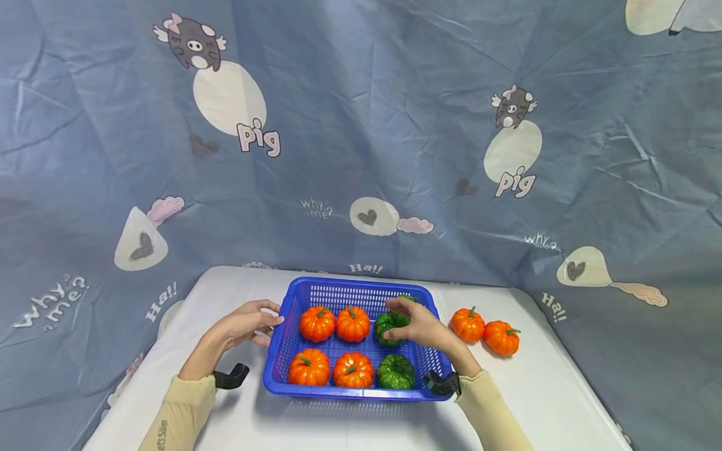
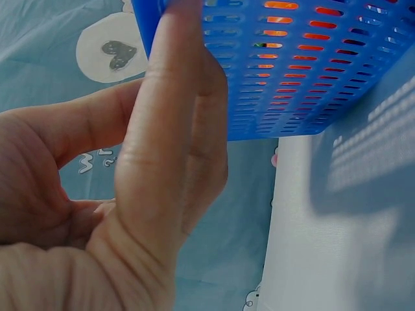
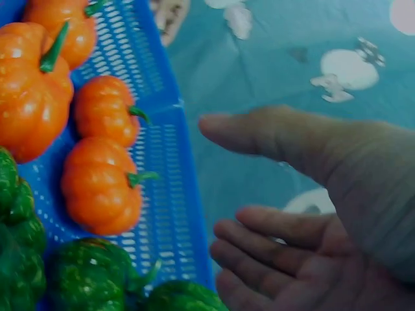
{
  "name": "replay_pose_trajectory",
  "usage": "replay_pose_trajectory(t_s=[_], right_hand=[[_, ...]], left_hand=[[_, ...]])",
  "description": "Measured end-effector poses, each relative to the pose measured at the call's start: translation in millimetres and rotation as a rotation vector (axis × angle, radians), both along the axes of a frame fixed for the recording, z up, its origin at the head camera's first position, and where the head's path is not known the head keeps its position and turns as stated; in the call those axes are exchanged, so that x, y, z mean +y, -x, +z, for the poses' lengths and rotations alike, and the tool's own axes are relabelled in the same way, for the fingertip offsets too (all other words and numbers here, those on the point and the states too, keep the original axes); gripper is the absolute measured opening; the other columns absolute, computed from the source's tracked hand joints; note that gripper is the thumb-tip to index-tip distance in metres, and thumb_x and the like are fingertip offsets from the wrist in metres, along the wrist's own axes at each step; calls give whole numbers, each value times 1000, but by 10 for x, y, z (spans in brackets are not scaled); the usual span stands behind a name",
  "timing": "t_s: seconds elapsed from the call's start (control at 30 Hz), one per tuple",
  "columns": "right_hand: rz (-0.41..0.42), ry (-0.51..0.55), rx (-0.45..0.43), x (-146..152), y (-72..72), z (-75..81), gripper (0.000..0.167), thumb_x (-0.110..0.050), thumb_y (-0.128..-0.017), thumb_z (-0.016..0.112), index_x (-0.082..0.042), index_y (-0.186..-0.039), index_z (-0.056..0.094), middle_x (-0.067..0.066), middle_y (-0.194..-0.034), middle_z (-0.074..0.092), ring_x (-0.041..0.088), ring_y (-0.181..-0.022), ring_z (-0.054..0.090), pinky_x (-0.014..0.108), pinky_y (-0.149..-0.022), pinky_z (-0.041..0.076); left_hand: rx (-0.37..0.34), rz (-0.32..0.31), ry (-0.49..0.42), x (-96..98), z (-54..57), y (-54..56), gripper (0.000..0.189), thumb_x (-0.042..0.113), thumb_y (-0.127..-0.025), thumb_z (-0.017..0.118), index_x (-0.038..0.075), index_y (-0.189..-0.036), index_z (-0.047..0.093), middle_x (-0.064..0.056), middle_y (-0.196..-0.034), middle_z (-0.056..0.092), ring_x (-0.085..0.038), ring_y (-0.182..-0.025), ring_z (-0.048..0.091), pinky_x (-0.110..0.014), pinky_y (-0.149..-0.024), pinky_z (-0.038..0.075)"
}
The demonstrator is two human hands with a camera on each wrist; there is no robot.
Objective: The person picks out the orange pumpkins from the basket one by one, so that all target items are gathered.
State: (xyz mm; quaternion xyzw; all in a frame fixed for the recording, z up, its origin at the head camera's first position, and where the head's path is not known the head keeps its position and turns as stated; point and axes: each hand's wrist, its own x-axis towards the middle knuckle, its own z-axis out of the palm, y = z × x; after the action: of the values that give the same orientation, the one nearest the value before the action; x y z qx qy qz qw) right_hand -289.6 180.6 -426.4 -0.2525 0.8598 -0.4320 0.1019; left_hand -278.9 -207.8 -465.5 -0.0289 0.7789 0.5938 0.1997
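A blue plastic basket (image 1: pixel 361 393) holds several orange pumpkins (image 1: pixel 309 368) and green pumpkins (image 1: pixel 396 373). At its left side is my left hand (image 1: pixel 248 324), fingers loosely bent by the rim; the left wrist view shows a finger up against the basket wall (image 2: pixel 272 97), though firm contact is hard to tell. Over the basket's right part hovers my right hand (image 1: pixel 422 326), thumb and fingers spread above a green pumpkin (image 1: pixel 388 327). Another green pumpkin (image 1: pixel 408 299) behind is partly covered by that hand. In the right wrist view, nothing lies between the right hand's (image 3: pixel 305 214) thumb and fingers.
Two more orange pumpkins (image 1: pixel 467 324) sit on the white table (image 1: pixel 541 388), right of the basket. A blue cloth (image 1: pixel 361 125) printed with pigs hangs behind and along both sides.
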Motion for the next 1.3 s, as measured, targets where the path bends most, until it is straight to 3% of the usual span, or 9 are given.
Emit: replay_pose_trajectory(t_s=[0.13,0.27,0.47,0.73,0.97,1.13,1.3], right_hand=[[184,-86,-69,-128,41,-16,64,-14,-79,79,3,-134,49,20,-135,54,38,-129,48,51,-111,37],[309,-178,-145,-257,65,-46,64,-15,-80,79,3,-134,49,19,-135,54,36,-130,48,50,-112,36],[429,-330,-143,-443,73,-150,65,-19,-79,80,-1,-134,50,14,-136,55,28,-129,50,39,-111,39],[492,-452,-184,-539,48,-211,70,-15,-76,81,-6,-136,48,4,-136,54,18,-127,50,33,-109,41],[546,-551,-154,-610,65,-262,75,-18,-75,82,-12,-139,45,-2,-134,53,5,-118,50,23,-105,41],[552,-552,-150,-638,76,-337,73,-18,-75,82,-15,-138,45,-5,-129,54,1,-110,50,22,-103,43],[498,-488,-138,-608,89,-329,71,-20,-72,84,-16,-134,49,-6,-125,57,3,-111,52,24,-102,44]], left_hand=[[2,-5,-10,-5,-13,9,44,20,-93,62,-2,-127,43,-11,-92,66,-21,-78,65,-39,-71,61],[-1,-6,-22,-7,-17,16,44,20,-93,62,-1,-126,44,-11,-91,66,-21,-77,65,-39,-71,61],[9,-7,-17,-7,-24,17,46,21,-93,62,-2,-128,42,-10,-91,65,-20,-76,64,-39,-70,61],[7,-3,-16,-2,-21,12,45,21,-93,62,-2,-127,42,-10,-92,66,-20,-77,64,-39,-69,61],[12,-4,-25,-10,-7,10,45,19,-93,62,-2,-127,42,-10,-91,65,-20,-77,64,-39,-70,61],[8,-4,-29,-3,-10,4,44,18,-93,62,-2,-127,42,-11,-91,65,-21,-77,64,-40,-69,61],[6,-3,-28,-4,-4,1,44,19,-93,61,-2,-127,42,-10,-90,65,-20,-77,63,-39,-69,61]])
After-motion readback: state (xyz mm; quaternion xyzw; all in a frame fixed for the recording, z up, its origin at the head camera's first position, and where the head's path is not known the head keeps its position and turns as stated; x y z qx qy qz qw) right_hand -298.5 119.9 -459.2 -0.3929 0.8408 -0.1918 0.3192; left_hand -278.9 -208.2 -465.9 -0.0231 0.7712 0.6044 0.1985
